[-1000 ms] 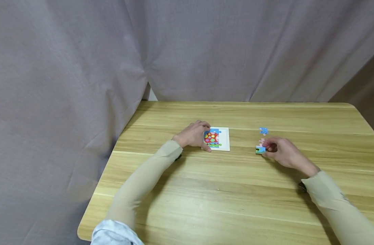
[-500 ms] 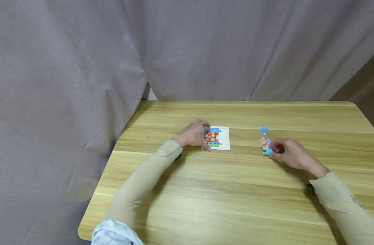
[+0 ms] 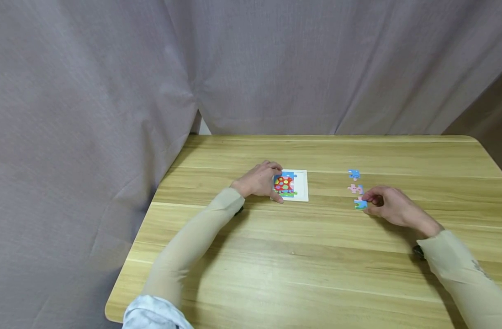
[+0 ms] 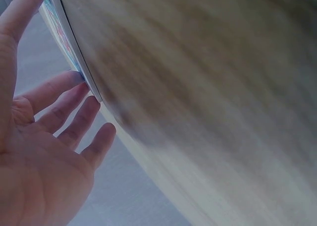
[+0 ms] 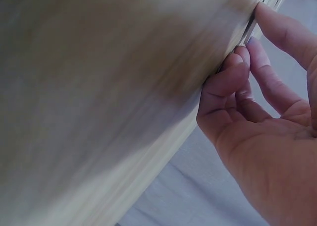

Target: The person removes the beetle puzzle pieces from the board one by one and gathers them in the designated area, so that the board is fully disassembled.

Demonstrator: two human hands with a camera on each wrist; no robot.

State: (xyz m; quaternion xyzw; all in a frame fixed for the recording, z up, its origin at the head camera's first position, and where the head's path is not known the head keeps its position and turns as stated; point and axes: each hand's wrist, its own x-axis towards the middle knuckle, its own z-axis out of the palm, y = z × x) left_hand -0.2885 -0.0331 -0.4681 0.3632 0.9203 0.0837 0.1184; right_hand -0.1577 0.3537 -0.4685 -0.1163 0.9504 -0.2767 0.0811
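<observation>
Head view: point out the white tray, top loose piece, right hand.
White tray (image 3: 302,186), head view: bare right part.
Top loose piece (image 3: 355,174), head view: its middle.
Right hand (image 3: 391,205), head view: back of the hand.

A greyish-mauve curtain (image 3: 271,59) fills the back and the left side, hanging in soft vertical folds and reaching down past the table (image 3: 316,278) on the left. Near the table's far left corner the cloth parts at a small white patch (image 3: 204,129). At the far right edge there is a darker brown area (image 3: 491,121), its material unclear. The table is pale yellowish wood with darker streaks of grain running sideways and rounded corners. Light makes a whitish sheen (image 3: 271,292) on its near part. Both wrist views show the wood blurred, with grey beyond its edge.
</observation>
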